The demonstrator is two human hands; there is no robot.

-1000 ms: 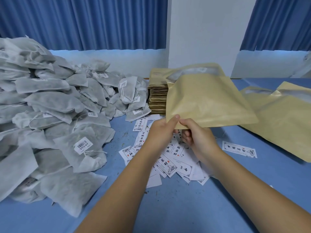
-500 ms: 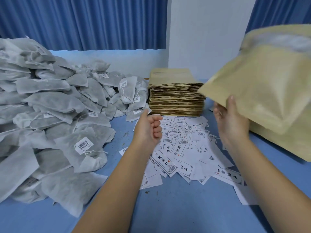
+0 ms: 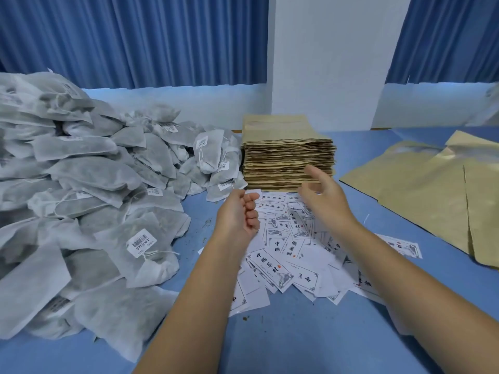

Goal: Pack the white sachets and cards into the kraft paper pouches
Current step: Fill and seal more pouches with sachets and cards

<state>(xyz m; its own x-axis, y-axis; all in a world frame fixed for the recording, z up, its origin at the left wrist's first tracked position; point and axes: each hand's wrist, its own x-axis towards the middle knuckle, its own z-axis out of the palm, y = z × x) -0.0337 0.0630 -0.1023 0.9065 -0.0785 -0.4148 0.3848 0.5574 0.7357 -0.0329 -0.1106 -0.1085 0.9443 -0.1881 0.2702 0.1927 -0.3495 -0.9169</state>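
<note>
Our left hand (image 3: 239,215) hangs loosely curled and empty over the cards (image 3: 280,255). Our right hand (image 3: 322,197) is spread open, empty, near the pouch stack (image 3: 286,155).

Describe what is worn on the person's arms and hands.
Nothing shows on either one. The left hand and right hand are bare: no gloves, rings or watch in view. Both forearms are uncovered right down to the bottom edge of the picture, with no sleeve, cuff or wristband showing.

Sachet heap (image 3: 81,198) cut off at left edge, filled pouches (image 3: 432,195) cropped right (card print (image 3: 272,268) partly blurred)
</note>
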